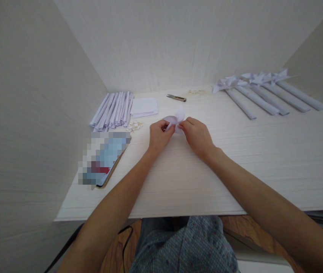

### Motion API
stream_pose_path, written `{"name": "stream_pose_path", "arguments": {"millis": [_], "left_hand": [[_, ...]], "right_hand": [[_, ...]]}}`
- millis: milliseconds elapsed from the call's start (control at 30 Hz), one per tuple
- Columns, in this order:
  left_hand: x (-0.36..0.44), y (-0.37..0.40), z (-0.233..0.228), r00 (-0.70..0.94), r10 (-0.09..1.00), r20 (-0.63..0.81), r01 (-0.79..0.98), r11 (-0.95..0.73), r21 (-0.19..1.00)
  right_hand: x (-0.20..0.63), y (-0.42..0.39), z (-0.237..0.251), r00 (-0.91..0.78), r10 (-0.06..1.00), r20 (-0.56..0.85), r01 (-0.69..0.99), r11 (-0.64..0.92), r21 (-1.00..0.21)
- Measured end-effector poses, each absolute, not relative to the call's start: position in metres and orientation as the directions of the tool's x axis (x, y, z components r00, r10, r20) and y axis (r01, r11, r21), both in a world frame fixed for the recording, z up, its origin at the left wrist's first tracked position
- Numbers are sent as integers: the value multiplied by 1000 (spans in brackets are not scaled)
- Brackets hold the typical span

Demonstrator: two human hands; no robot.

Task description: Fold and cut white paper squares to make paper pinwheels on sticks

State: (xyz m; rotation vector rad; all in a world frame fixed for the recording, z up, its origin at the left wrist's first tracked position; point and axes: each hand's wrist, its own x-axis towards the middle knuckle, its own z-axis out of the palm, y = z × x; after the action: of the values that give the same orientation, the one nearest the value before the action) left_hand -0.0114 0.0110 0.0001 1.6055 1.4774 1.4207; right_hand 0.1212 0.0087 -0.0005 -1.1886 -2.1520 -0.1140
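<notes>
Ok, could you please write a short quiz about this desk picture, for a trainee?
1. True or false: both hands hold the small white paper piece.
2. Which lies nearest the back wall? A) the cutter knife B) the phone C) the flat paper stack
3. Fill in: the finished paper rolls with bows lie on the person's ____ side of the table.

Key:
1. True: the left hand and right hand pinch it between their fingers.
2. A.
3. Right; the plain paper rolls lie on the left.
</notes>
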Motion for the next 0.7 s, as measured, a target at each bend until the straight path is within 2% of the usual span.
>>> {"name": "stream_pose_path", "arguments": {"millis": [233,500,700], "left_hand": [[-10,10,2,-152,935,321,367,-248,897],[-11,11,0,-141,930,340,383,-266,885],[-12,12,-3,-161,935,316,319,-254,913]], "right_hand": [[120,9,2,-351,736,579,787,567,-244],[121,11,1,-312,747,587,752,572,-328],[124,11,-1,-277,734,621,711,591,-382]]}}
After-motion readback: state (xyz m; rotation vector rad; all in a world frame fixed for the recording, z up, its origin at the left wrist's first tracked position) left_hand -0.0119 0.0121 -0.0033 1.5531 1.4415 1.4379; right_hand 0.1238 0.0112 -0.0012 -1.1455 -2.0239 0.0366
